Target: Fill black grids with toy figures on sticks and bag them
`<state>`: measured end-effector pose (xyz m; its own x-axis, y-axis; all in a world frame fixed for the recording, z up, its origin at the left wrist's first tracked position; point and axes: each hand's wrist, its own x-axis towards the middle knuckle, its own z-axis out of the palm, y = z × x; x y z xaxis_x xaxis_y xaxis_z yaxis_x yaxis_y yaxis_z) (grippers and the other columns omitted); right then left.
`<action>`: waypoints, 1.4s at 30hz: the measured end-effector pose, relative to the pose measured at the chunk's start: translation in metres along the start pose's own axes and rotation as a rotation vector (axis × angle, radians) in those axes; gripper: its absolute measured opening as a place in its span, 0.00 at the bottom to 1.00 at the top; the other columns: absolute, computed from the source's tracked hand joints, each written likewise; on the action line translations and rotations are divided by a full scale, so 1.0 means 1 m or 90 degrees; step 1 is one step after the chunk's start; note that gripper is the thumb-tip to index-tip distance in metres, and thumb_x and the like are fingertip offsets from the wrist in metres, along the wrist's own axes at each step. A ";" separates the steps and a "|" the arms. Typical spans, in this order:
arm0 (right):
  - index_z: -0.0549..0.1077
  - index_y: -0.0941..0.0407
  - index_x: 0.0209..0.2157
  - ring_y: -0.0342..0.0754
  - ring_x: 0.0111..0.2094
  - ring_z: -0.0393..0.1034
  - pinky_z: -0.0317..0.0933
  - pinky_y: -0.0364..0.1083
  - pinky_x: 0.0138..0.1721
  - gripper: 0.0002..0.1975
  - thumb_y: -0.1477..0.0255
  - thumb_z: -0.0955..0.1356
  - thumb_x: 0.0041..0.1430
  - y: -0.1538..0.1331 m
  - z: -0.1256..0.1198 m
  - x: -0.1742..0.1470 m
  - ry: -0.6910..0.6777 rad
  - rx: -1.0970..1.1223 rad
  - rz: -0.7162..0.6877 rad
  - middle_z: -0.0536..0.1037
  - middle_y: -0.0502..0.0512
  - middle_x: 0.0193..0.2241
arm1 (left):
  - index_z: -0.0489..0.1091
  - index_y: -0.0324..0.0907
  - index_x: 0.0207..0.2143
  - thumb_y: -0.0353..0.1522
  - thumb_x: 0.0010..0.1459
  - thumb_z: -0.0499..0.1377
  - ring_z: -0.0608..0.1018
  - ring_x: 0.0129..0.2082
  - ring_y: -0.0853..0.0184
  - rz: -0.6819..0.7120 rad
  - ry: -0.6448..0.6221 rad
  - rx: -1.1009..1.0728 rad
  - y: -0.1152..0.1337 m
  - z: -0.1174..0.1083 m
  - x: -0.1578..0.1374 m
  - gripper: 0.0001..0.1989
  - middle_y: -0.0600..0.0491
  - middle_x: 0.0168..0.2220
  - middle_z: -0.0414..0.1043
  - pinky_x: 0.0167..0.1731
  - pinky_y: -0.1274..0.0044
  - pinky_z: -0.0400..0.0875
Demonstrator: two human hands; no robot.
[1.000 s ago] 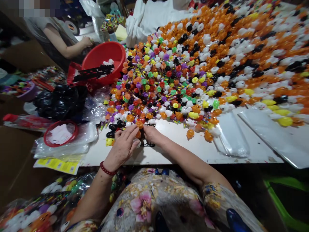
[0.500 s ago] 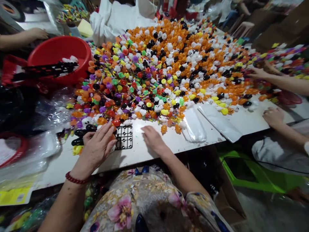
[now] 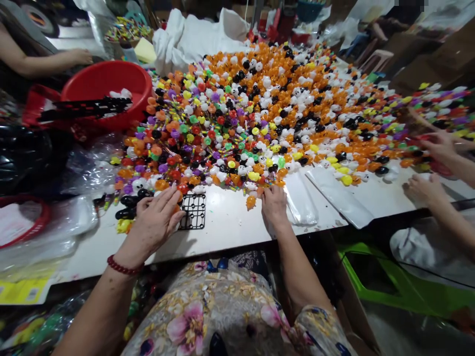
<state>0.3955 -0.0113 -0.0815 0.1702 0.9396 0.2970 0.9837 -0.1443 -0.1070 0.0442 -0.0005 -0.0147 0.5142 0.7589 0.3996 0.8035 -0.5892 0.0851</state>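
Observation:
My left hand [image 3: 158, 217] rests over the left side of a black plastic grid [image 3: 193, 211], fingers and thumb curved around small plastic toppers. A bit of an orange topper [image 3: 178, 202] shows at its fingers; the rest is hidden under the hand. Long black toppers [image 3: 128, 207] and a yellow topper [image 3: 123, 226] lie left of this hand. My right hand [image 3: 275, 203] is at the near edge of the heap of toppers [image 3: 267, 99], fingers bent down together; what they hold is hidden. An orange pumpkin-like topper [image 3: 251, 202] lies just left of it.
Clear plastic bags [image 3: 339, 198] lie on the white table [image 3: 233, 232] to the right. At the left stand a red basin [image 3: 107, 74] with black grids across it and a red basket [image 3: 33, 232]. Another person's hands [image 3: 432, 190] work at the right; a further person's hand [image 3: 77, 57] is behind the basin.
My right hand has moved right and away from me, from the bare table to the edge of the heap. The left hand stays at the grid. The view has shifted slightly.

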 end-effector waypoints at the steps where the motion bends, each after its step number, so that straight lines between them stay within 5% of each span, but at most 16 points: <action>1: 0.75 0.58 0.33 0.55 0.39 0.61 0.56 0.51 0.40 0.10 0.77 0.62 0.62 -0.001 0.000 0.001 0.008 0.007 -0.005 0.72 0.63 0.37 | 0.63 0.45 0.60 0.39 0.67 0.47 0.72 0.56 0.56 0.000 -0.001 0.001 0.000 0.000 0.000 0.21 0.42 0.58 0.70 0.51 0.63 0.59; 7: 0.74 0.57 0.40 0.57 0.45 0.65 0.59 0.55 0.47 0.11 0.72 0.60 0.65 -0.030 -0.011 -0.002 0.090 0.182 -0.099 0.74 0.64 0.42 | 0.60 0.42 0.62 0.38 0.67 0.45 0.70 0.59 0.57 -0.035 -0.055 0.001 0.001 -0.007 0.008 0.23 0.40 0.61 0.65 0.54 0.63 0.58; 16: 0.74 0.57 0.47 0.50 0.45 0.71 0.65 0.50 0.50 0.13 0.74 0.61 0.65 -0.130 -0.014 0.031 -0.076 0.578 -0.221 0.75 0.61 0.43 | 0.61 0.39 0.61 0.39 0.69 0.41 0.72 0.57 0.59 -0.056 -0.140 -0.007 -0.004 -0.006 0.011 0.24 0.40 0.57 0.71 0.57 0.63 0.56; 22: 0.71 0.57 0.45 0.49 0.42 0.71 0.63 0.47 0.45 0.12 0.77 0.66 0.60 -0.182 -0.008 0.055 -0.249 0.602 -0.212 0.78 0.57 0.39 | 0.60 0.40 0.61 0.39 0.70 0.38 0.72 0.57 0.61 -0.053 -0.137 -0.027 -0.013 -0.006 0.005 0.25 0.42 0.58 0.70 0.57 0.65 0.56; 29: 0.71 0.56 0.31 0.47 0.36 0.68 0.58 0.43 0.38 0.05 0.80 0.66 0.56 -0.203 -0.018 0.075 -0.324 0.567 -0.351 0.75 0.52 0.31 | 0.60 0.40 0.61 0.39 0.69 0.37 0.71 0.58 0.61 -0.061 -0.144 -0.047 -0.015 -0.007 0.003 0.26 0.42 0.58 0.70 0.58 0.63 0.54; 42: 0.67 0.57 0.35 0.42 0.31 0.63 0.59 0.41 0.36 0.07 0.72 0.69 0.55 -0.216 0.025 0.080 -0.461 0.825 -0.155 0.69 0.44 0.28 | 0.61 0.40 0.61 0.39 0.69 0.39 0.68 0.60 0.60 -0.062 -0.148 -0.060 -0.016 -0.010 0.007 0.25 0.41 0.61 0.66 0.57 0.63 0.58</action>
<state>0.1952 0.1027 -0.0581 -0.4302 0.9015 -0.0480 0.1856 0.0362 -0.9820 0.0320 0.0111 -0.0047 0.4994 0.8502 0.1667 0.8266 -0.5252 0.2020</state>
